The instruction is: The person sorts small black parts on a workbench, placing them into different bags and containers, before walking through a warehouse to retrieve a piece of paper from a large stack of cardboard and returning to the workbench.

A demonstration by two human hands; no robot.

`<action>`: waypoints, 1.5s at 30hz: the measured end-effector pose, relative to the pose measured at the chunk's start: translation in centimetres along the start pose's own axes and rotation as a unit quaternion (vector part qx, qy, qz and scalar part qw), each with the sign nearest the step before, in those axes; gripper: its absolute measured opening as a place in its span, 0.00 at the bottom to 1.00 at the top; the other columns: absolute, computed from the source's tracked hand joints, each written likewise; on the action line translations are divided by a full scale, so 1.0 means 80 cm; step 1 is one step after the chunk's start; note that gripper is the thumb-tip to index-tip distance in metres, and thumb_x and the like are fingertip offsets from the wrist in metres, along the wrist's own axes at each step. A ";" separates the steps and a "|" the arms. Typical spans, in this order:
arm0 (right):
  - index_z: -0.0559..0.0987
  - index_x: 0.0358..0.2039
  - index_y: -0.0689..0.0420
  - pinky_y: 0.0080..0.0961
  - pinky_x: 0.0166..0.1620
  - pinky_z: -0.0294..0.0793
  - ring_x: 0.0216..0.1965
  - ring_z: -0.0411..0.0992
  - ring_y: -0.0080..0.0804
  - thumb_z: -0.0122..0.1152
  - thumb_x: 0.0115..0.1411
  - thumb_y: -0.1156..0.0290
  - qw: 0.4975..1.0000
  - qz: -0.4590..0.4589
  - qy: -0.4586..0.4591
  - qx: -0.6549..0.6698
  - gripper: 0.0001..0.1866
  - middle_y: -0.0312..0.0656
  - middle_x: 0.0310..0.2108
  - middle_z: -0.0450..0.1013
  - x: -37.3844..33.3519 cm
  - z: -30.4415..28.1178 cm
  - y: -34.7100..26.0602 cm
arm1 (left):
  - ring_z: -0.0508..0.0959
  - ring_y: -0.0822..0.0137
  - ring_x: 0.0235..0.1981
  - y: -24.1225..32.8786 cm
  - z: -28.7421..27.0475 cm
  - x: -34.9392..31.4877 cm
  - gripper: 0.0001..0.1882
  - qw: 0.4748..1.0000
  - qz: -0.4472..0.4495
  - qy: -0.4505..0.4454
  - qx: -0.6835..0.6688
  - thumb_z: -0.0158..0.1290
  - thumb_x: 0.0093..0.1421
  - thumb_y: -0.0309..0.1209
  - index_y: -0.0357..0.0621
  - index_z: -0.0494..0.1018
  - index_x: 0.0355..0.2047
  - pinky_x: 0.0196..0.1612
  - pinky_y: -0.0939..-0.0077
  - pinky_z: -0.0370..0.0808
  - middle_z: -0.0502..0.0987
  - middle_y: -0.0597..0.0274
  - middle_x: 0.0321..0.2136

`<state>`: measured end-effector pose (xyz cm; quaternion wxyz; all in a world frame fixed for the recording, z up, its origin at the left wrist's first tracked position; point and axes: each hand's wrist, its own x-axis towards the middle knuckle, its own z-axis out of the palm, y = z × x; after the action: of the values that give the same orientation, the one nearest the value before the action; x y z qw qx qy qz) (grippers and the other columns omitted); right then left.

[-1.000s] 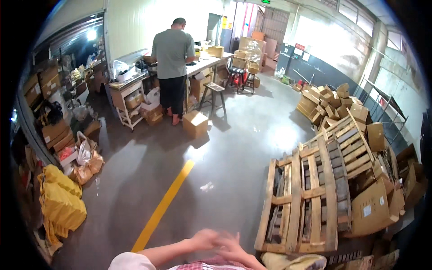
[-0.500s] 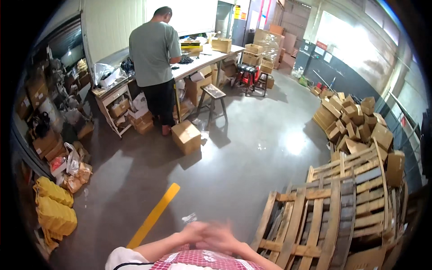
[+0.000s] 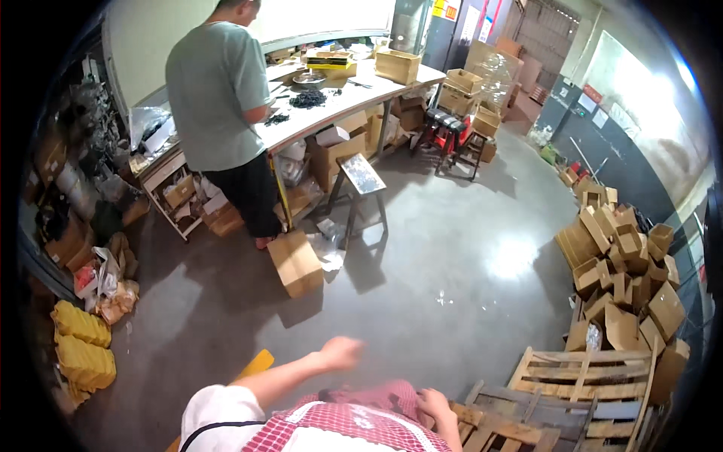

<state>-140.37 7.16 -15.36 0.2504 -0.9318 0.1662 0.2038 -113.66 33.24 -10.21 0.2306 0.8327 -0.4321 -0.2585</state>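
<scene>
My left hand (image 3: pixel 343 352) is lifted in front of me over the grey floor, its fingers smeared by motion. Nothing can be made out in it. Beside the right edge of the red-and-white checked apron (image 3: pixel 339 423) is my right hand (image 3: pixel 434 404), with its fingers curled in. Whether it grips the apron cloth is hidden. The two hands are apart. Part of the apron between them is blurred.
Wooden pallets (image 3: pixel 587 377) lie close on my right, with a heap of cardboard boxes (image 3: pixel 625 264) behind. A person (image 3: pixel 218 98) stands at a long worktable (image 3: pixel 354 96) holding black parts. Nearby are a box (image 3: pixel 296 264) and a stool (image 3: pixel 361 175). Yellow bundles (image 3: pixel 84 354) sit at left.
My hands were together in front of the apron; now they are apart, the left raised and the right at the apron's side. The worktable and person appear nearer.
</scene>
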 end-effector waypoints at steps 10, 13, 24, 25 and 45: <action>0.80 0.49 0.54 0.40 0.55 0.72 0.53 0.73 0.49 0.57 0.53 0.60 0.983 0.130 -0.129 -0.010 0.23 0.53 0.49 0.76 0.286 -0.227 0.242 | 0.79 0.46 0.36 0.015 -0.130 0.391 0.08 0.997 -0.026 -0.005 0.067 0.53 0.50 0.31 0.43 0.75 0.30 0.42 0.51 0.73 0.80 0.48 0.28; 0.81 0.47 0.54 0.44 0.52 0.74 0.50 0.74 0.52 0.57 0.54 0.62 0.985 0.068 -0.120 -0.101 0.21 0.55 0.46 0.76 0.443 -0.337 0.250 | 0.80 0.44 0.35 -0.032 -0.149 0.423 0.09 0.989 -0.129 0.016 0.074 0.53 0.49 0.32 0.43 0.76 0.30 0.40 0.49 0.74 0.80 0.47 0.27; 0.74 0.54 0.61 0.36 0.50 0.76 0.45 0.76 0.44 0.62 0.54 0.67 0.957 -0.285 -0.046 0.038 0.26 0.54 0.49 0.73 0.958 -0.646 0.050 | 0.80 0.46 0.38 -0.166 -0.226 0.590 0.11 0.896 -0.423 0.121 -0.061 0.54 0.47 0.32 0.42 0.76 0.31 0.43 0.52 0.75 0.80 0.45 0.30; 0.74 0.54 0.61 0.36 0.49 0.76 0.44 0.77 0.43 0.63 0.54 0.67 0.952 -0.299 -0.060 0.036 0.26 0.54 0.50 0.72 1.005 -0.647 0.036 | 0.80 0.46 0.38 -0.180 -0.239 0.616 0.12 0.888 -0.432 0.134 -0.080 0.55 0.47 0.32 0.42 0.76 0.32 0.43 0.52 0.75 0.80 0.45 0.31; 0.73 0.53 0.58 0.37 0.50 0.75 0.46 0.72 0.47 0.61 0.50 0.71 0.859 -0.486 -0.094 0.130 0.27 0.53 0.51 0.68 1.654 -0.879 -0.366 | 0.76 0.50 0.34 -0.419 -0.700 1.061 0.11 0.778 -0.394 0.481 -0.090 0.61 0.50 0.31 0.43 0.71 0.29 0.39 0.58 0.73 0.76 0.54 0.27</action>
<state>6.62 -33.89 -9.24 0.4513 -0.8293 -0.3074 0.1191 -16.41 -11.52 -7.67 0.3600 0.9219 0.1255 0.0695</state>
